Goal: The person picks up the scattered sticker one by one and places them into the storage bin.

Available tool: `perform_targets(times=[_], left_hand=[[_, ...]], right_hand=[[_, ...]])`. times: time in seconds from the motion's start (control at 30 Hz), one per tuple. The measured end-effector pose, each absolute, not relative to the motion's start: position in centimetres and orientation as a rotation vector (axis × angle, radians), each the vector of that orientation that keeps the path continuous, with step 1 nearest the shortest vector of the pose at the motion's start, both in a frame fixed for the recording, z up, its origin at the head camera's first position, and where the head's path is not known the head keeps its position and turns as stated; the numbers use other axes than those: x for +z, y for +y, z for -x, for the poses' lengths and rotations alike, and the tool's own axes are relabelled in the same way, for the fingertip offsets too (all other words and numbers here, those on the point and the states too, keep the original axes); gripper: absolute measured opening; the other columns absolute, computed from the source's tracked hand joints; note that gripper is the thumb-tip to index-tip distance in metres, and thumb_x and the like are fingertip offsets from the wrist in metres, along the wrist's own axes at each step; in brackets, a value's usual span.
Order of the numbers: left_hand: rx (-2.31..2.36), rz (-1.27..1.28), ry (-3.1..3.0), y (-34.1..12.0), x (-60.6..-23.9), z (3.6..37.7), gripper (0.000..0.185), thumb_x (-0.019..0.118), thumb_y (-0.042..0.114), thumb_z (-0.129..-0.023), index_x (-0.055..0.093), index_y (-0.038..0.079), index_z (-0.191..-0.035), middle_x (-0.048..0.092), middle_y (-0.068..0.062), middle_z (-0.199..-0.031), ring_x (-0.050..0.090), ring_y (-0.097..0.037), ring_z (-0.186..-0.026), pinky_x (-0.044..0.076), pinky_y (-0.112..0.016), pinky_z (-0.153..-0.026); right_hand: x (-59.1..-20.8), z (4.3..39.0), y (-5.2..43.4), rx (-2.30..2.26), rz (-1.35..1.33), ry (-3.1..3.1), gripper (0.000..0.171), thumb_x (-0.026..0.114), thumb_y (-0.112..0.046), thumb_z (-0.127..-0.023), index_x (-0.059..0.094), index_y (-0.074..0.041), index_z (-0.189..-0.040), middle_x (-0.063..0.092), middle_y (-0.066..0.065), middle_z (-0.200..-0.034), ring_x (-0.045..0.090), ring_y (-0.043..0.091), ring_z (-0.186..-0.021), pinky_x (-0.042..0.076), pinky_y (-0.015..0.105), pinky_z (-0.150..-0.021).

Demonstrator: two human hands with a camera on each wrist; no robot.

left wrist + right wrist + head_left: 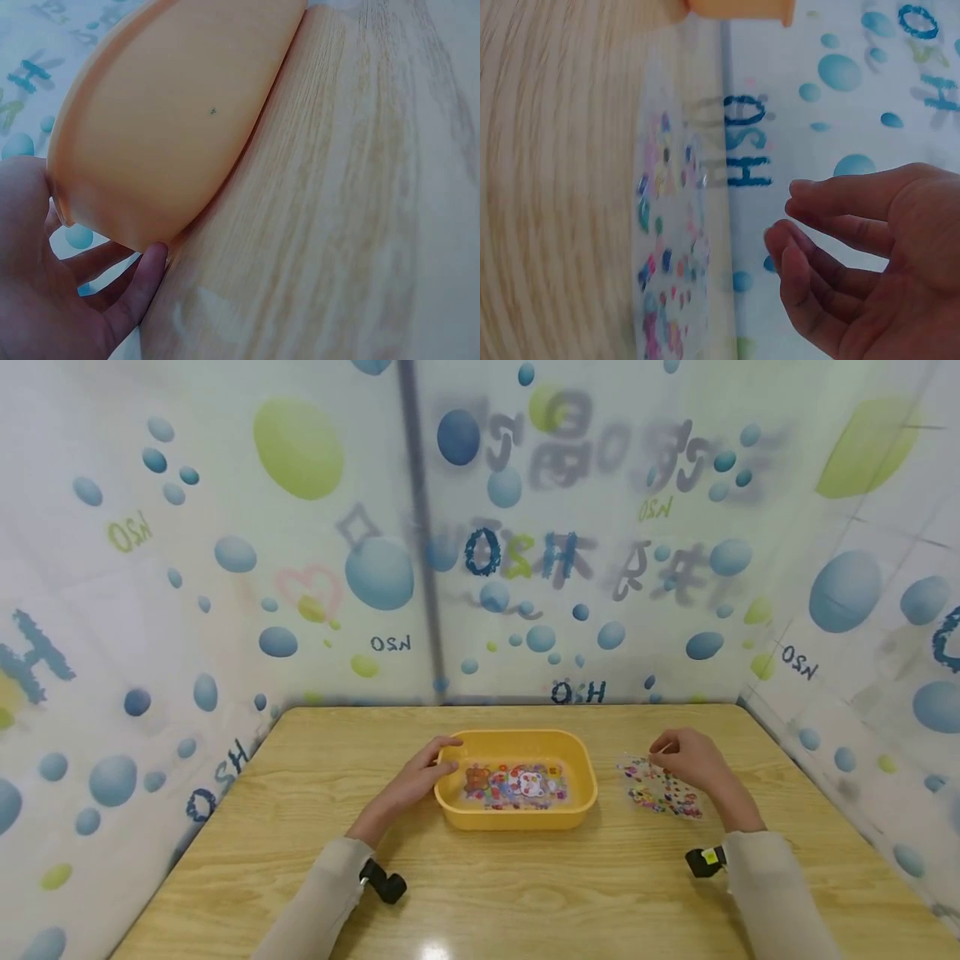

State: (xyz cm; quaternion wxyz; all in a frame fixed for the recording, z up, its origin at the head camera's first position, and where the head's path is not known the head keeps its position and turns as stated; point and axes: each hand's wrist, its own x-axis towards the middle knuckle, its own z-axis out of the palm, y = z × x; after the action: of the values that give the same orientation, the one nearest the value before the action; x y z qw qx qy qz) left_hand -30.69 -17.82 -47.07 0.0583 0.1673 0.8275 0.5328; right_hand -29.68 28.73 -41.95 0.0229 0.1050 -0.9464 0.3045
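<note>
My left hand (416, 772) grips the left end of a yellow plastic basin (517, 821). In the left wrist view, the thumb lies at the rim and other fingers touch the outer wall (187, 112). Colourful bear-patterned sheets or stickers (516, 783) lie inside the basin. Over the far side of a clear sheet dotted with small colourful stickers (663, 795) is my right hand (693, 764). The right wrist view shows its fingers (799, 277) loosely bent, with a gap between thumb and fingertips and nothing held. That sticker sheet (667, 262) lies flat on the table.
The wood-grain table (517, 885) carries the basin and, right of it, the sticker sheet. A white curtain (360, 477) printed with blue and green drops encloses the table's back and both sides. Black wrist cameras (386, 883) sit on both forearms.
</note>
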Motion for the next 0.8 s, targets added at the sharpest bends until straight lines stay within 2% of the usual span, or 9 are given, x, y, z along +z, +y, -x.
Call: perform_targets(times=[0.2,0.3,0.43,0.53,0.8], left_hand=[[1.622,-0.498,2.499,-17.9,-47.2,30.7,0.044,0.053,0.02,-0.107,0.049,0.013,-0.15,0.037,-0.014,-0.166,0.026,-0.039,-0.157,0.02,-0.063,-0.126],[1.631,-0.492,2.492,-17.9,-47.1,30.7,0.044,0.053,0.022,-0.107,0.049,0.014,-0.151,0.037,-0.014,-0.165,0.028,-0.038,-0.156,0.022,-0.062,-0.126],[1.634,-0.49,2.489,-17.9,-47.1,30.7,0.044,0.053,0.021,-0.107,0.049,0.014,-0.151,0.037,-0.013,-0.166,0.029,-0.038,-0.155,0.024,-0.062,-0.125],[1.635,-0.488,2.491,-17.9,-47.1,30.7,0.044,0.053,0.02,-0.107,0.049,0.014,-0.151,0.037,-0.014,-0.166,0.03,-0.038,-0.155,0.024,-0.062,-0.125],[1.639,-0.474,2.484,-17.9,-47.1,30.7,0.043,0.054,0.022,-0.107,0.049,0.015,-0.15,0.037,-0.013,-0.166,0.031,-0.037,-0.155,0.025,-0.061,-0.125]], right_hand=[[-43.1,30.2,30.4,0.848,-0.345,-2.961,0.028,0.068,-0.016,-0.097,0.07,0.007,-0.113,0.071,0.029,-0.107,0.069,0.037,-0.091,0.058,0.05,-0.073],[-43.3,30.4,30.9,0.791,-0.351,-2.964,0.029,0.069,-0.015,-0.095,0.071,0.007,-0.113,0.068,0.033,-0.116,0.065,0.049,-0.102,0.056,0.059,-0.083],[-43.5,30.5,31.7,0.733,-0.313,-2.991,0.032,0.071,-0.016,-0.093,0.071,0.008,-0.115,0.06,0.04,-0.129,0.054,0.06,-0.119,0.048,0.069,-0.096],[-43.5,30.5,32.3,0.743,-0.274,-3.035,0.038,0.071,-0.018,-0.094,0.068,0.01,-0.119,0.056,0.042,-0.133,0.049,0.063,-0.124,0.045,0.07,-0.099],[-43.3,30.3,33.6,0.823,-0.23,-3.168,0.056,0.071,-0.026,-0.095,0.057,0.014,-0.132,0.052,0.043,-0.137,0.05,0.061,-0.122,0.048,0.068,-0.096]])
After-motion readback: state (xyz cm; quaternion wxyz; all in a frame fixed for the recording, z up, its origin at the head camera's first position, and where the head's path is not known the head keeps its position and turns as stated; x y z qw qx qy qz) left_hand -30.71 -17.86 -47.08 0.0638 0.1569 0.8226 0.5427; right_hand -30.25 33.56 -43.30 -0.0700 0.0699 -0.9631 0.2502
